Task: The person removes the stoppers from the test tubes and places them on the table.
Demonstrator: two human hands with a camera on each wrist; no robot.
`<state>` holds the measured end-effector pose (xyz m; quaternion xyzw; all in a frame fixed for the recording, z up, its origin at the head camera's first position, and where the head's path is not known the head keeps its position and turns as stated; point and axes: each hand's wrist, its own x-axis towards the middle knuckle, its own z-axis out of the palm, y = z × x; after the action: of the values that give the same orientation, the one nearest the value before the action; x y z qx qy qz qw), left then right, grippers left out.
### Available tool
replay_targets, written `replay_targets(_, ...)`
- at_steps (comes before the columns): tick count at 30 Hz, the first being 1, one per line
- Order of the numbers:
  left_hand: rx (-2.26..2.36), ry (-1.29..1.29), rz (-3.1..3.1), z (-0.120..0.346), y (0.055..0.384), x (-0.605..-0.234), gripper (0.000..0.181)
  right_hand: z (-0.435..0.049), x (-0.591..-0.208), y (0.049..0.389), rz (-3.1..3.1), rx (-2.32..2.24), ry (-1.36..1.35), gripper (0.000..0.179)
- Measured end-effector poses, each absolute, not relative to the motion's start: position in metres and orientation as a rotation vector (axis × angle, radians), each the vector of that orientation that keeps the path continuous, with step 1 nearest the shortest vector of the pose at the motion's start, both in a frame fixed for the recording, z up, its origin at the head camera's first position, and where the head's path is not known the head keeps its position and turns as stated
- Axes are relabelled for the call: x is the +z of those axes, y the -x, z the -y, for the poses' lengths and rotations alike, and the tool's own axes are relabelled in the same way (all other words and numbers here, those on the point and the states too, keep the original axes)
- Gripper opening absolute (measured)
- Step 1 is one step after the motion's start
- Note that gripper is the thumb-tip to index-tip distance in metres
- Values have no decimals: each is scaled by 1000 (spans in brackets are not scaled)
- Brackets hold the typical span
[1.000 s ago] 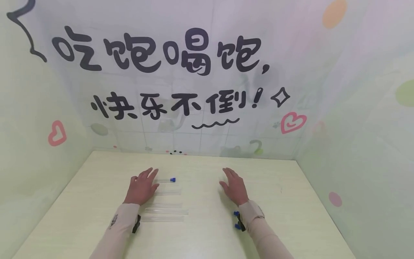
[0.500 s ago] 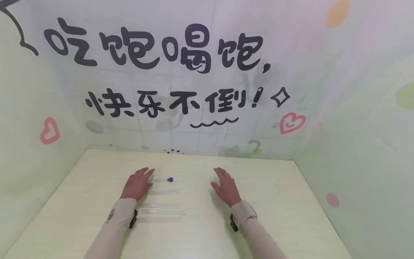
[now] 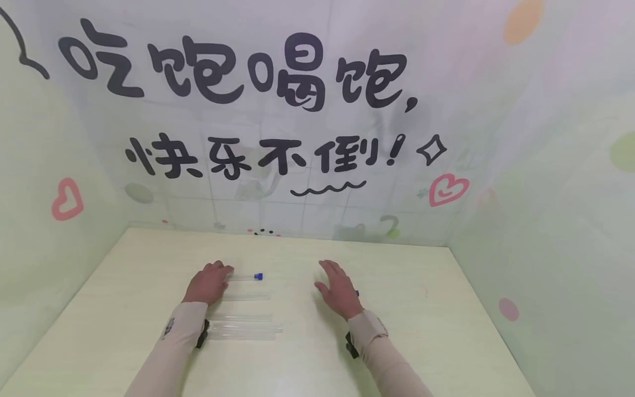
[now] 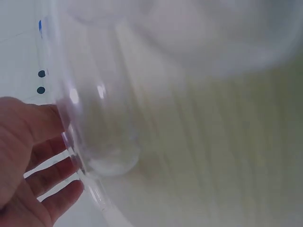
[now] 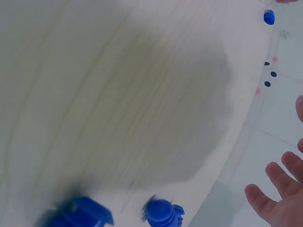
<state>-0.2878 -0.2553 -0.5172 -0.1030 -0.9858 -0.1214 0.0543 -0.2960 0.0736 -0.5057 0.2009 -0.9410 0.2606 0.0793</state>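
Note:
My left hand (image 3: pixel 207 282) reaches over the far left of the table, its fingertips right at the left end of a clear test tube (image 3: pixel 243 278) with a blue cap (image 3: pixel 259 276). An uncapped test tube (image 3: pixel 248 297) lies just nearer, its left end hidden by the hand. Close up in the left wrist view, a test tube's rounded end (image 4: pixel 113 158) overlaps the fingers (image 4: pixel 64 196). Across the gap, my right hand (image 3: pixel 339 289) hovers over the table with fingers extended, holding nothing. Loose blue caps (image 5: pixel 161 213) lie beneath it in the right wrist view.
Several more clear test tubes (image 3: pixel 243 329) lie side by side near my left wrist. The pale wooden table (image 3: pixel 421 342) meets a printed back wall (image 3: pixel 278 209) and side walls. Each sleeve carries a black wrist strap (image 3: pixel 351 346).
My left hand's fingers have drawn in toward the capped tube's left end. The right hand has shifted left, and a blue cap now shows behind it. The head view has turned slightly.

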Motion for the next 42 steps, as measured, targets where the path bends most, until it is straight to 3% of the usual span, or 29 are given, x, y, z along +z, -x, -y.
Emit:
replay_targets(10, -268, 312, 3020, 252, 289, -514, 16, -66, -502, 293, 2850, 821, -615, 51)
replay_targets(42, -205, 363, 2866, 225, 276, -496, 19, -42, -501, 283, 2830, 909, -699, 49)
